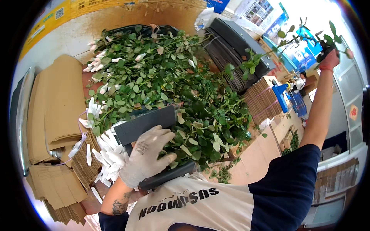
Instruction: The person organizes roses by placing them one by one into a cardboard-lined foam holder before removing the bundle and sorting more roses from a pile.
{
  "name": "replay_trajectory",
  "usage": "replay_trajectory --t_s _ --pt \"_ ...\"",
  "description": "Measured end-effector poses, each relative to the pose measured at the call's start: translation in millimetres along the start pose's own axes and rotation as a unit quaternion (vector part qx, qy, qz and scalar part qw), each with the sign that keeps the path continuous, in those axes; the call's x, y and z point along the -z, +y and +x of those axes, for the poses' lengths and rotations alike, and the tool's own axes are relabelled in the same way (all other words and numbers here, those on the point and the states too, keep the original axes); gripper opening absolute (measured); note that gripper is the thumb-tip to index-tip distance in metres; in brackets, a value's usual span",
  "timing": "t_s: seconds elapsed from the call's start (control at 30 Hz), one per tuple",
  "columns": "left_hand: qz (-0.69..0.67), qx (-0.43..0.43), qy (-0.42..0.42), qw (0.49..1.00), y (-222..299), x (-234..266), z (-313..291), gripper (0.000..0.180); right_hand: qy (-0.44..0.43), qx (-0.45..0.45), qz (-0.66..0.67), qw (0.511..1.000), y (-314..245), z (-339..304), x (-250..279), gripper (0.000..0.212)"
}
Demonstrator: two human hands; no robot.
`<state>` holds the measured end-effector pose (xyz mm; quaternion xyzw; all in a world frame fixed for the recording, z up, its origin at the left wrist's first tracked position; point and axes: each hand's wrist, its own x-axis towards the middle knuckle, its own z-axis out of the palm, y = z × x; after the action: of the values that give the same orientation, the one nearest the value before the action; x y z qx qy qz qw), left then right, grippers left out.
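High at the right, my right hand [329, 61], in a red and dark glove, is closed around a long leafy rose stem [252, 61]. The stem slants down to the left, and a pinkish bud [349, 53] shows beside the fist. My left hand [148, 154], in a pale grey work glove, has its fingers spread by a dark grey panel [146, 124]; nothing shows in its grasp. Beyond the panel lies a big heap of leafy rose stems [154, 77], several buds covered with white mesh sleeves [98, 63].
Loose white mesh sleeves [110, 156] lie left of my left hand. Flattened cardboard [58, 104] leans at the far left. A dark bin-like box [239, 46] stands behind the heap, with bundled cardboard [264, 101] near it. A black padded bar [167, 176] is close to my body.
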<state>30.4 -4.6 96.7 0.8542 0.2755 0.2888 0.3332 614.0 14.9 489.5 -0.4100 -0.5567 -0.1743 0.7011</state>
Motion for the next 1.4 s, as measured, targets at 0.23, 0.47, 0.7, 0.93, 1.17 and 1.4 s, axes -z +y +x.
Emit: replay_trajectory --t_s 0.23,0.47,0.7,0.93,1.17,1.4 --pt "0.047 0.072 0.081 0.993 -48 12 -53 0.045 -0.035 0.154 -0.243 0.957 -75 -61 -71 0.021" --pt "0.189 0.122 0.049 0.973 -43 -19 -96 0.053 -0.513 0.109 -0.117 0.843 -84 -312 -179 0.024" --pt "0.253 0.215 -0.086 0.939 -56 -63 -77 0.075 -0.780 0.300 -0.261 0.483 -124 -493 -216 0.051" --pt "0.225 0.252 -0.117 0.934 -51 -63 -80 0.081 -0.660 0.384 -0.149 0.628 -91 -547 -227 0.037" --pt "0.220 0.256 -0.090 0.937 -45 -71 -82 0.085 -0.595 0.342 -0.057 0.725 -75 -593 -241 0.033" --pt "0.219 0.269 -0.100 0.933 -39 -74 -79 0.083 -0.621 0.320 -0.065 0.712 -72 -612 -246 0.032"
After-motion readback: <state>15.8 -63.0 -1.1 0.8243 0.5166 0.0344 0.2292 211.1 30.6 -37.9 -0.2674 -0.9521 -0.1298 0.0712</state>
